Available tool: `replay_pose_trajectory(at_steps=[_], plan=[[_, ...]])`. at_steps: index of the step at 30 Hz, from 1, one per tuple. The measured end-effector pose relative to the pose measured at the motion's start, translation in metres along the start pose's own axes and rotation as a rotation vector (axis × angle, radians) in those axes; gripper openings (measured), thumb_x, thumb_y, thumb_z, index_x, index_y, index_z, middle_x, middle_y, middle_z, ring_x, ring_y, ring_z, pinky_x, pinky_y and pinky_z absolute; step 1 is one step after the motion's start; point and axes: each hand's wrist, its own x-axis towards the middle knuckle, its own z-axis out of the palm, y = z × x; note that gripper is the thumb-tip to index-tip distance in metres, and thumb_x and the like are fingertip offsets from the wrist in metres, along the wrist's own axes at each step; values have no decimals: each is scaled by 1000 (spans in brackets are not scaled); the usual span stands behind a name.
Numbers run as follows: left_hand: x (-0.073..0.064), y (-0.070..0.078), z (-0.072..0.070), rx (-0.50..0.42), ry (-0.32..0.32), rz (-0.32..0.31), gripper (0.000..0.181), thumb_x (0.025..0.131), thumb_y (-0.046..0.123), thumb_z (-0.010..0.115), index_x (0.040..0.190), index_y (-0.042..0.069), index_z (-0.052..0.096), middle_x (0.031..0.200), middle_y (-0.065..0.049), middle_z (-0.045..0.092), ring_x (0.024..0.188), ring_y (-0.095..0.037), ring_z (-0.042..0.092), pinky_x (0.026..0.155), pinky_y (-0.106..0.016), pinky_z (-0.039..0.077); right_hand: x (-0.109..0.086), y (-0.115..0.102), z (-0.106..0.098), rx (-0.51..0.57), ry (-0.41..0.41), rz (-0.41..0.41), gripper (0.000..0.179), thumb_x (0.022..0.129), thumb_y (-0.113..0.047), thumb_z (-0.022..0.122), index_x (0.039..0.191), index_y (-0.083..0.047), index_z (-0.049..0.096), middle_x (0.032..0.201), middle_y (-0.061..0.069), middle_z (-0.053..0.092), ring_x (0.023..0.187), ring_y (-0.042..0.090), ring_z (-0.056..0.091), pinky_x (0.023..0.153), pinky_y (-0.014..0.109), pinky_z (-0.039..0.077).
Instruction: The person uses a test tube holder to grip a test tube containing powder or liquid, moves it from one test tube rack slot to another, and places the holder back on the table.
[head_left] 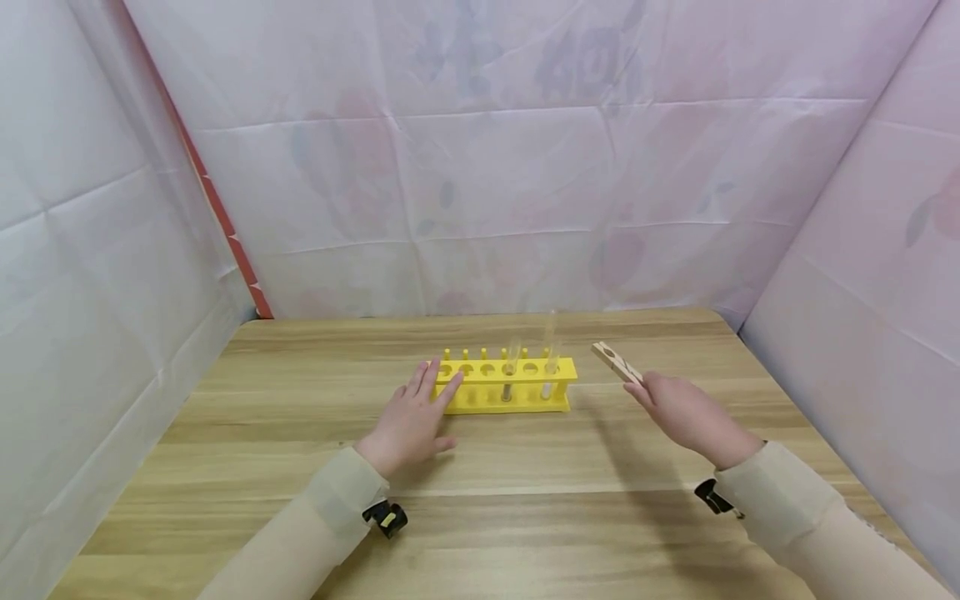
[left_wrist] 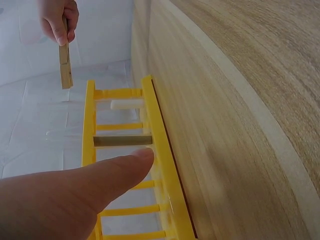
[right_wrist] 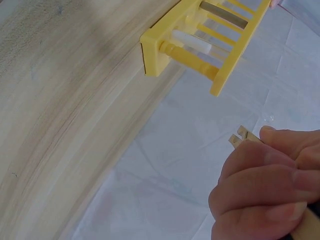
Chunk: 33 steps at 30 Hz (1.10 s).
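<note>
- Left hand [head_left: 412, 421]: fingers straight and spread, resting on the left end of the rack [head_left: 491, 380]; steady pressure there should stop it sliding
- Right hand [head_left: 690, 415]: pinching the wooden clamp [head_left: 617, 362], which is up beside the rack's right end, touching no tube
- White tube [head_left: 551, 364] stands in the rightmost hole, dark tube [head_left: 512, 367] in the fourth from left
- If gripping a tube, best open the clamp first, approach level above the top plate, and avoid knocking the other
</note>
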Motion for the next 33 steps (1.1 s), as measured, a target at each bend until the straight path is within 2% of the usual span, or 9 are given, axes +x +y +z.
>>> replay_pose_trajectory(at_steps=[11,23,33], plan=[[0,1,-1,11,-3,2,94,81,52,64,151,17,13,152,-24,3,138,-40,10,101,-54,32,1,-1,-3,5,-14,-1,33,101,-27,40,76,-5,47,58,1,34,49,14,31,47,29,29],[1,-1,5,13,1,-5,95,80,54,64,151,18,12,153,-24,3,139,-39,9,101,-54,32,4,-4,-3,-3,-40,1,35,101,-29,39,75,-6,47,59,0,34,50,14,31,47,29,29],[2,-1,4,-14,0,-3,96,79,53,66,151,18,12,153,-22,0,139,-39,8,101,-55,31,4,-7,-5,-6,-47,5,36,101,-29,39,76,-5,48,59,1,34,50,14,31,46,29,29]])
